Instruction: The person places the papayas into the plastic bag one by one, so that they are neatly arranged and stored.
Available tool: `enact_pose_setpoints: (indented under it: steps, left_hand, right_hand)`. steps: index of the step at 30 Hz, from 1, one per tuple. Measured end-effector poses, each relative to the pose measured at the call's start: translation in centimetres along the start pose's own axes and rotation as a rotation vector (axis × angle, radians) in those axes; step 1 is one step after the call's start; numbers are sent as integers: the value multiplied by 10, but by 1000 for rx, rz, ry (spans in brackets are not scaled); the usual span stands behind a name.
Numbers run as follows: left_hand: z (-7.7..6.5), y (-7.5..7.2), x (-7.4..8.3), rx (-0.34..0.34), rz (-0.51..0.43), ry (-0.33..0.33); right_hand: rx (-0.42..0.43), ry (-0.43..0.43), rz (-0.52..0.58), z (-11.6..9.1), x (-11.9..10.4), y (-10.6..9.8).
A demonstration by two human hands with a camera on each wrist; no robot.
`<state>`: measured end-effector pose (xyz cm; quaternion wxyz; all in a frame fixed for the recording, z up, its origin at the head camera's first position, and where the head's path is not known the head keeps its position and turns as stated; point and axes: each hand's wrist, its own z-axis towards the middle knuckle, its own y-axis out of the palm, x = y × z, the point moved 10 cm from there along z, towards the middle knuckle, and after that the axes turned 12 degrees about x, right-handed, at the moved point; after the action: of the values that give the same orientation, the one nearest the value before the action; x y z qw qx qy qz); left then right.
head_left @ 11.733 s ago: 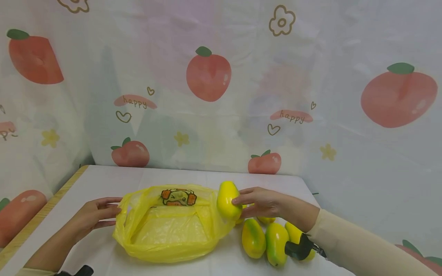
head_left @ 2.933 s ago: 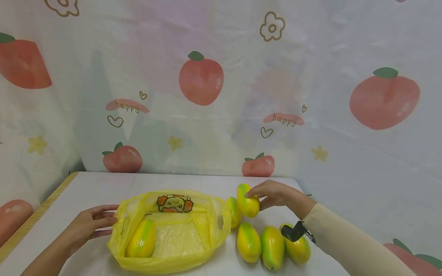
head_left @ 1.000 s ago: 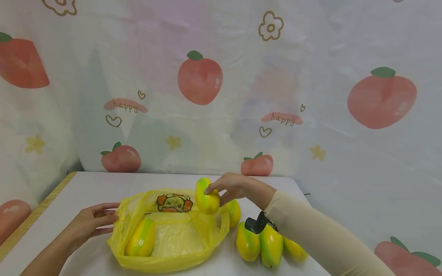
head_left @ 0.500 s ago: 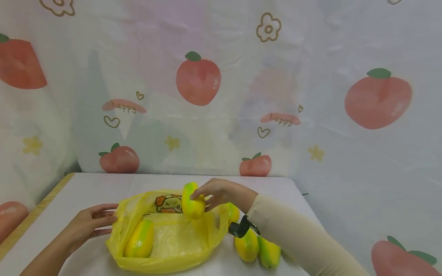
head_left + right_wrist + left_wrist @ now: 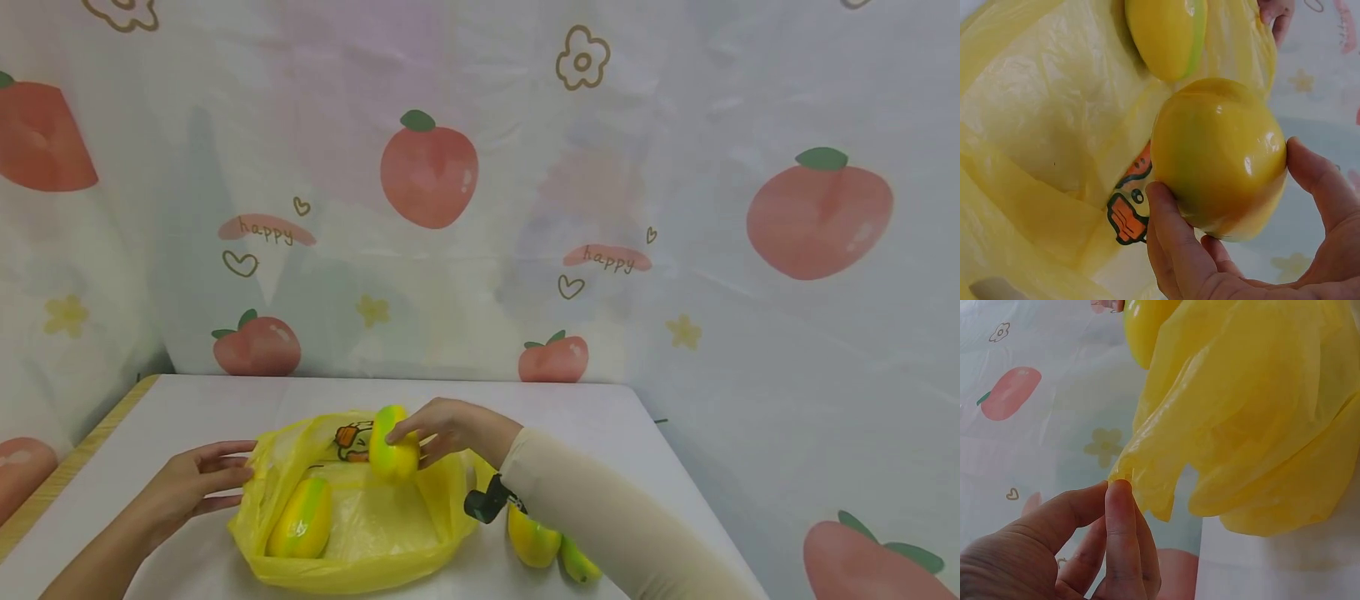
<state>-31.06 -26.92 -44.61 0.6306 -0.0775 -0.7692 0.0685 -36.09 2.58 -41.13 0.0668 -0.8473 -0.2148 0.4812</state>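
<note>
A yellow plastic bag with a cartoon duck print lies open on the white table. My left hand pinches its left edge between thumb and fingers; the left wrist view shows the gathered plastic at the fingertips. Inside the bag, toward the left, lies one yellow-green mango. My right hand holds a second mango above the bag, before the print. Up close in the right wrist view, the thumb and fingers grip this mango from two sides.
To the right of the bag, several mangoes lie on the table, such as a yellow one and a greener one; my right sleeve covers others. A printed fruit cloth hangs behind the table.
Earlier the bag held no mango; now one lies in it. My right hand lifted another mango from the right-hand group and carried it left over the bag. The left hand stayed at the bag's edge.
</note>
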Motion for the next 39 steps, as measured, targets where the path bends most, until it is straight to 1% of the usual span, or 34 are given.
enact_pose_setpoints:
  steps: [3, 5, 10, 17, 26, 34, 39]
  left_hand:
    - [0, 1, 0, -10, 2, 8]
    - [0, 1, 0, -5, 4, 1]
    - [0, 0, -1, 11, 6, -13]
    - [-1, 1, -2, 3, -2, -13]
    - [0, 2, -2, 4, 3, -21]
    - [0, 2, -1, 7, 1, -19]
    - [1, 2, -2, 10, 1, -21]
  right_hand:
    - [22, 18, 8, 4, 4, 5]
    - [26, 26, 12, 6, 7, 9]
    - [16, 31, 16, 10, 11, 20]
    - [11, 47, -1, 18, 18, 32]
    - [14, 65, 70, 25, 23, 50]
    - [55, 57, 50, 33, 26, 54]
    - [70, 58, 45, 33, 24, 56]
